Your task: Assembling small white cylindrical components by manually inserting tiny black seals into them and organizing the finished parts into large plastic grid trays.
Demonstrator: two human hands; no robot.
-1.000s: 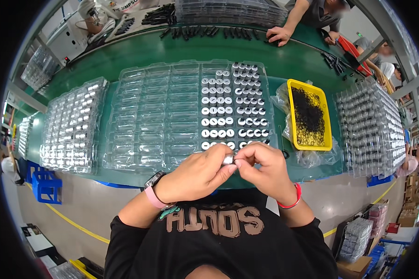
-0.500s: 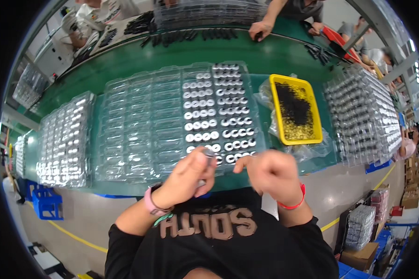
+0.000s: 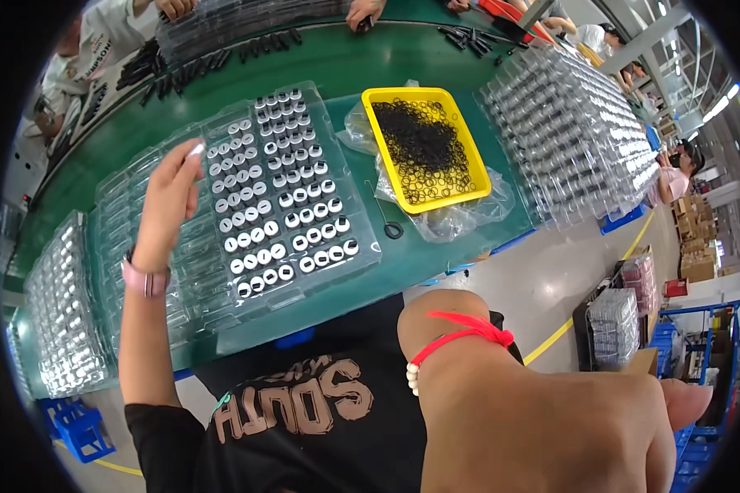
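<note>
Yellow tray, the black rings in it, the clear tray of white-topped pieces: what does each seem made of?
Yellow tray: probably moulded plastic, smooth, one even colour with rounded corners.
Black rings: perhaps rubber, thin and dark; too small to be sure.
Clear tray: likely thin glossy plastic; highlights glint and the green table shows through.

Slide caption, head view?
Left hand holds a small shiny part over a clear tray of white-topped cylinders; right hand close to camera.

- Left hand [image 3: 171, 193]: fingers [image 3: 173, 161] pinching a small bright piece [image 3: 196, 149]
- Right of them: white-topped cylinders [image 3: 252, 214] in a clear tray [image 3: 365, 234]
- Farther right: yellow bin [image 3: 446, 201] of black rings [image 3: 419, 135]
- Right hand [image 3: 559, 427]: near camera, grip hidden
</note>
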